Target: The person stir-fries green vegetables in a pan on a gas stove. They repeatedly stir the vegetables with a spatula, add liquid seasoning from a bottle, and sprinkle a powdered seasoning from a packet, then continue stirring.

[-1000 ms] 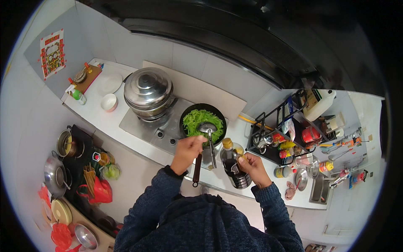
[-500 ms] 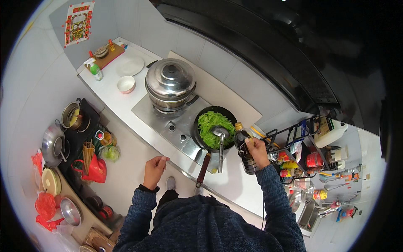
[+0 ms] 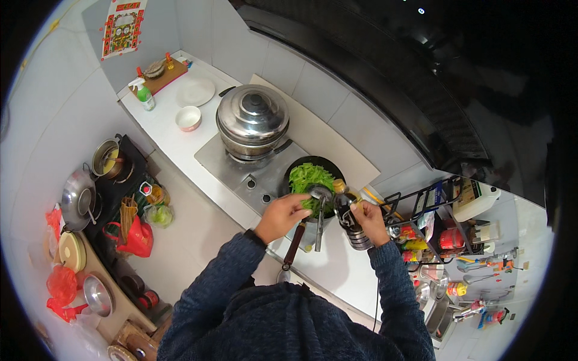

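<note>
My right hand (image 3: 371,224) is closed round a bottle of dark sauce (image 3: 347,215) with a yellowish cap. The bottle leans slightly over the counter at the right rim of a black wok (image 3: 330,166). Chopped green vegetables (image 3: 310,174) fill the wok. A metal ladle (image 3: 320,216) rests in it, bowl on the greens and handle toward me. Over the wok's near left rim, my left hand (image 3: 280,218) reaches toward the bottle with fingers stretched and thumb apart, holding nothing. The wok's brown handle (image 3: 294,245) points toward me.
A large lidded steel steamer pot (image 3: 253,120) stands on the left of the stove (image 3: 226,171). Behind it are a pink-white bowl (image 3: 188,119), a plate (image 3: 196,92) and a spray bottle (image 3: 143,95). A black rack (image 3: 415,210) of seasonings stands right; the dark range hood (image 3: 361,66) overhangs.
My left hand has moved right and forward from above the floor to the wok's edge, and its fingers have stretched out. The right hand still holds the sauce bottle, barely shifted.
</note>
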The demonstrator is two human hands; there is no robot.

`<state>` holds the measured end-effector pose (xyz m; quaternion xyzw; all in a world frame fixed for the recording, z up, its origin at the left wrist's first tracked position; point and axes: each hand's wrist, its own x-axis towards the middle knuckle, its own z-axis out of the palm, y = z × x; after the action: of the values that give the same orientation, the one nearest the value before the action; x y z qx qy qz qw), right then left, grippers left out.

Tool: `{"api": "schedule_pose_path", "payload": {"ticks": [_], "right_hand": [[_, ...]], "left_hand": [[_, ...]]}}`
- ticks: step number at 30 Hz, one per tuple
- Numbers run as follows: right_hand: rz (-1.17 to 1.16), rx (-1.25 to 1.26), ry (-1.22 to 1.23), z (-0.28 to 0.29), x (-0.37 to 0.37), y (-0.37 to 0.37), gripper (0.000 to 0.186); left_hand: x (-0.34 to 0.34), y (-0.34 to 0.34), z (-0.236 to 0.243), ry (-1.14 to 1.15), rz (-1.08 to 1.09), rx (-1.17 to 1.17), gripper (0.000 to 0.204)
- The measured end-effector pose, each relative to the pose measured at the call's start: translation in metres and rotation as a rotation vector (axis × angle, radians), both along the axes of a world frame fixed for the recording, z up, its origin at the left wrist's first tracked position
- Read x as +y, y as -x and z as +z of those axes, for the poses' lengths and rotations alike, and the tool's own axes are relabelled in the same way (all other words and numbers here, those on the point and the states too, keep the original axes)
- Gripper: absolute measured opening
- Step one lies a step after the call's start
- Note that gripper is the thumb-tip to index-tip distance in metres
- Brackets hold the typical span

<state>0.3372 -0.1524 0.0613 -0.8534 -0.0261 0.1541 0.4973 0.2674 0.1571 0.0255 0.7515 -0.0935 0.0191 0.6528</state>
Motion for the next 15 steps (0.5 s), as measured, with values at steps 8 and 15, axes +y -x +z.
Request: {"api": "schedule_pose_path", "payload": {"ticks": [8, 15], "right_hand": [[0.135, 0.071, -0.097, 0.051, -0.006, 0.048, 0.024], [0.199, 0.131, -0.125, 0.065, -0.019, 0.074, 0.027]], "left_hand": [[-0.037, -0.055, 0.05, 0.042, -0.196, -0.146, 0.029], [-0.047, -0.07, 0.041, 0.31, -0.553, 0.42, 0.034]]}}
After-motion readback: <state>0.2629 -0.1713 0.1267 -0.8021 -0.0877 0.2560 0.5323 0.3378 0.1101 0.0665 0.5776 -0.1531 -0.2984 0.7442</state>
